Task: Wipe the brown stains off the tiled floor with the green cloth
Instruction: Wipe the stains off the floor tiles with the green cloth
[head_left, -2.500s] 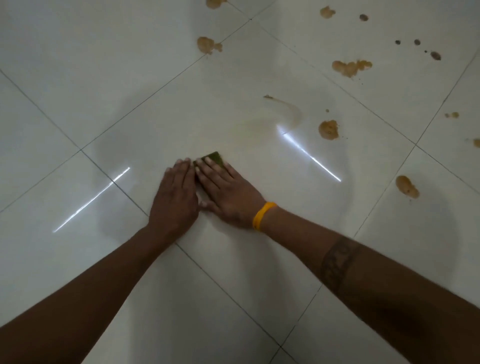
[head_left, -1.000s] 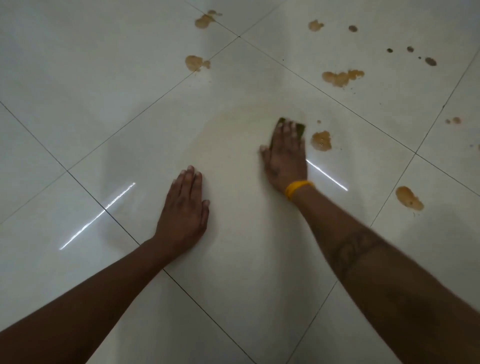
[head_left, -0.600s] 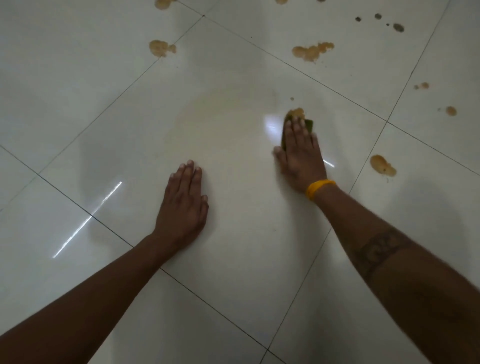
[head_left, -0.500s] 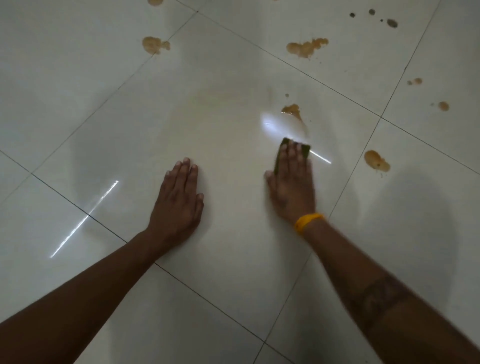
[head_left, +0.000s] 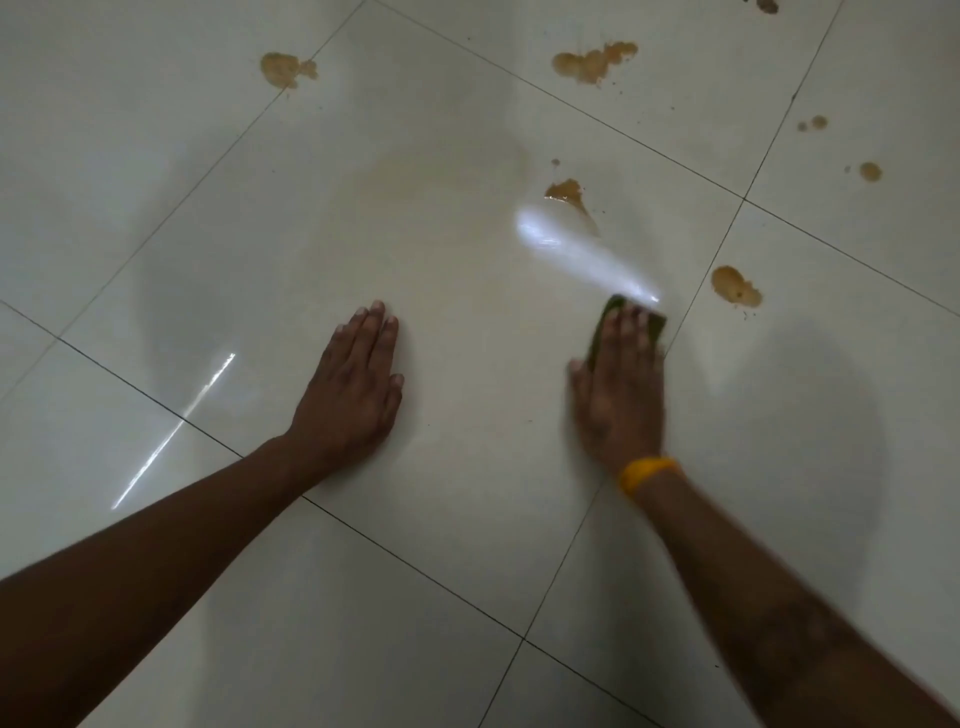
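My right hand (head_left: 621, 387) presses flat on the folded green cloth (head_left: 655, 323), which peeks out past the fingertips near a grout line. My left hand (head_left: 353, 384) lies flat on the white tile with nothing under it. A smeared brown stain (head_left: 567, 193) sits beyond the cloth, with a wet streak running from it toward the cloth. Another brown stain (head_left: 735, 287) lies just right of the cloth on the neighbouring tile. Further stains are at the back: one large (head_left: 592, 62), one on the left (head_left: 283, 70), and small spots at the right (head_left: 870, 171).
The floor is glossy white tile (head_left: 467, 493) with dark grout lines. A bright light reflection (head_left: 176, 431) streaks the tile left of my left arm. A yellow band (head_left: 647, 473) circles my right wrist.
My right hand has dragged the cloth back toward me and to the right, away from the smeared stain, leaving a wet trail. My left hand has stayed planted.
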